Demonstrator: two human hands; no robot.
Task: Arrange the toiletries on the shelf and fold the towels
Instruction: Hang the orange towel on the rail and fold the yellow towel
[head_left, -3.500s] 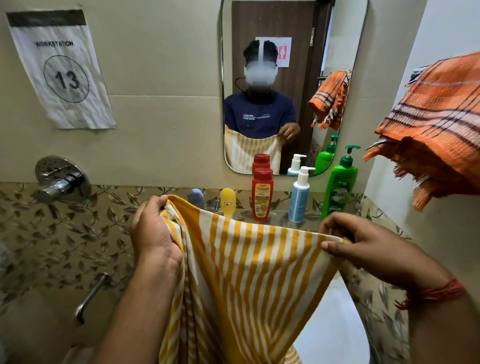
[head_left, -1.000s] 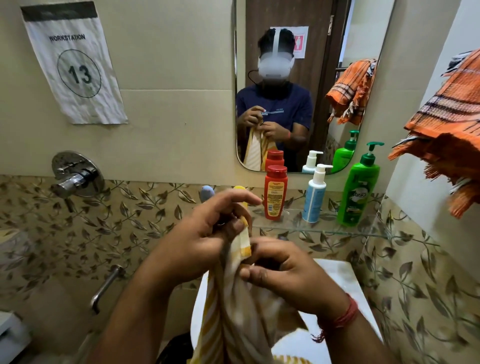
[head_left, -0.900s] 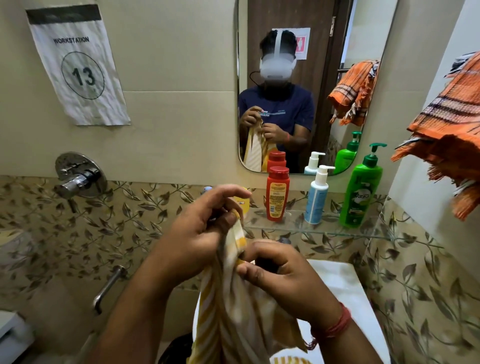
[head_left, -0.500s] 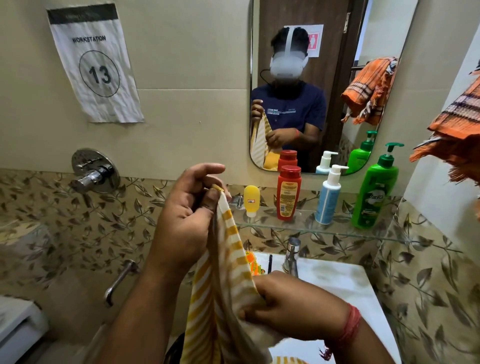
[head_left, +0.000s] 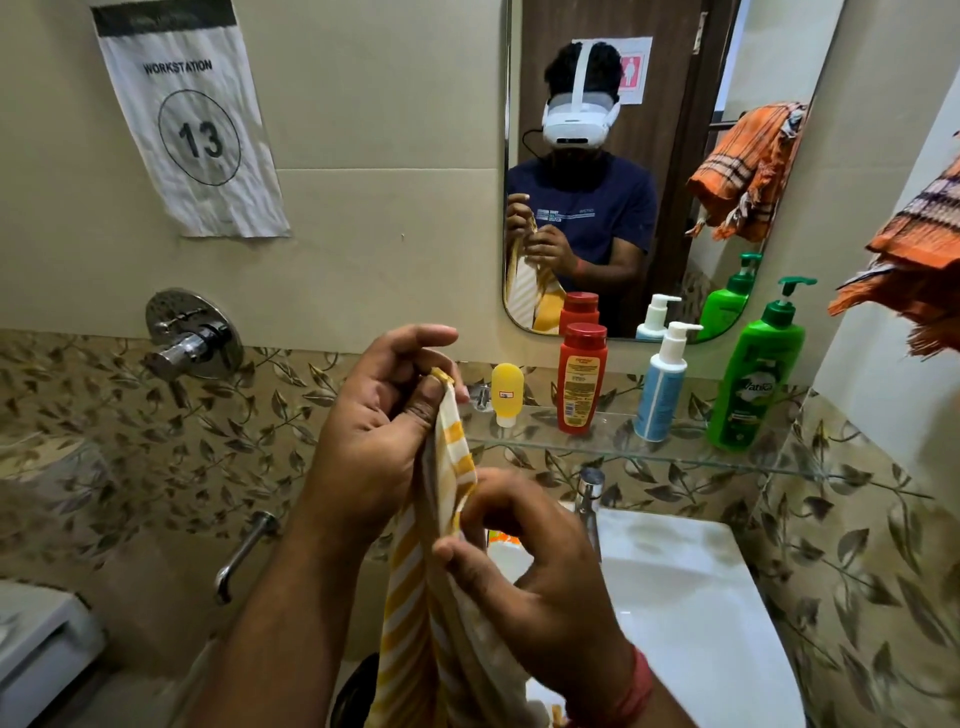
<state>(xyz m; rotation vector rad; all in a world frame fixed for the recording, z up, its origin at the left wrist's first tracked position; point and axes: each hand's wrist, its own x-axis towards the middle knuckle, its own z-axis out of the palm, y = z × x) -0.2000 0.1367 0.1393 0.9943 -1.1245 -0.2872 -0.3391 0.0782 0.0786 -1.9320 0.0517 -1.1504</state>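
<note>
Right hand (head_left: 524, 587) lowest and nearest, thumb and fingers pinching the edge of the yellow-striped towel (head_left: 431, 597), which hangs down between both wrists. Left hand (head_left: 374, 431) just above, thumb and curled fingers gripping the towel's top corner, index finger extended. Behind: white basin (head_left: 691, 597), then glass shelf (head_left: 727, 460) carrying yellow tube (head_left: 506, 393), red bottle (head_left: 582, 376), blue pump bottle (head_left: 662, 389), green pump bottle (head_left: 756, 379). Mirror (head_left: 670, 171) above.

A paper sign (head_left: 189, 122) marked 13 hangs left of the mirror (head_left: 623, 171) — a chrome tap (head_left: 589, 496) stands over the white sink (head_left: 691, 597).
</note>
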